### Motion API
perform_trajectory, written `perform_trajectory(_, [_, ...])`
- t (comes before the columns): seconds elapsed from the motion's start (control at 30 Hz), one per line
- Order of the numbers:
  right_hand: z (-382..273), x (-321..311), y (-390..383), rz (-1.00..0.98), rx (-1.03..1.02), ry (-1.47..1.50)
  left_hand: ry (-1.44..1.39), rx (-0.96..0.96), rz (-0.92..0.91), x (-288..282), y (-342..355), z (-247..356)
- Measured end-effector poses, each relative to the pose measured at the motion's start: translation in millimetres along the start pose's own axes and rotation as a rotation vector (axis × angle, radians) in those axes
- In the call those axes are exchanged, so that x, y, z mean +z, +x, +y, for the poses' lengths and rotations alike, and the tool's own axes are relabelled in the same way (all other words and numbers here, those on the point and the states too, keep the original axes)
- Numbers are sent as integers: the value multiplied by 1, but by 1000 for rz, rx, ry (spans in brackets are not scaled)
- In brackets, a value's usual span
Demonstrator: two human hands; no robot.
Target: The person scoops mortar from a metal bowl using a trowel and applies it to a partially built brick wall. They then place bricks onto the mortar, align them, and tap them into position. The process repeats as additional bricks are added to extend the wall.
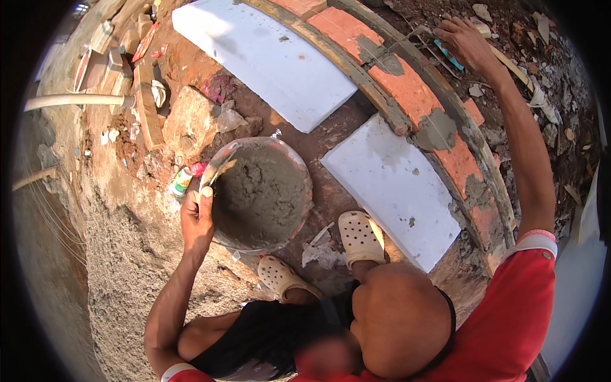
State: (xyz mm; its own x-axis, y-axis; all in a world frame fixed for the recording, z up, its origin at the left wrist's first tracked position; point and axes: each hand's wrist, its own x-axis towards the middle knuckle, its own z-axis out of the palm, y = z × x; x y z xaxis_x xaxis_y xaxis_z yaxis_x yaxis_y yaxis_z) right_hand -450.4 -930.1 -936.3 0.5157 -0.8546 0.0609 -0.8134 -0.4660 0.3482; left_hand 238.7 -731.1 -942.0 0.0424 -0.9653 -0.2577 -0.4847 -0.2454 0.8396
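Observation:
My left hand (196,223) is closed, thumb on top, at the left rim of a round bucket (309,191). It grips a thin, mortar-smeared tool that looks like a trowel (224,167), its far part lying over the rim. Thick grey mortar (264,194) fills much of the bucket. My right arm reaches across a low curved course of orange bricks (407,89). Beyond the bricks, my right hand (468,44) is bent downward over the rubble, next to a blue strip (449,56). Its fingertips are partly hidden, and what they hold cannot be made out.
Two white boards (267,57) (394,184) lie along the near side of the bricks. Thin wooden strips (356,70) edge the course. Rocks (194,124), a wooden plank (147,105) and a pale pole (79,102) are at left. My clogs (361,235) stand beside the bucket.

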Motion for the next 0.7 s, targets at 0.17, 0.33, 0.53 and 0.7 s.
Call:
perform_trajectory(0.17, [5, -1, -4, 96, 47, 57, 29, -7, 30, -1, -5, -2])
perform_trajectory(0.33, [-8, 20, -3, 146, 93, 190, 49, -40, 16, 2, -4, 5])
perform_trajectory(0.53, [-15, 22, -35, 85, 98, 258, 29, -28, -25, 1, -5, 6])
perform_trajectory(0.7, [0, 11, -75, 206, 124, 264, 53, -21, -35, 1, -4, 6])
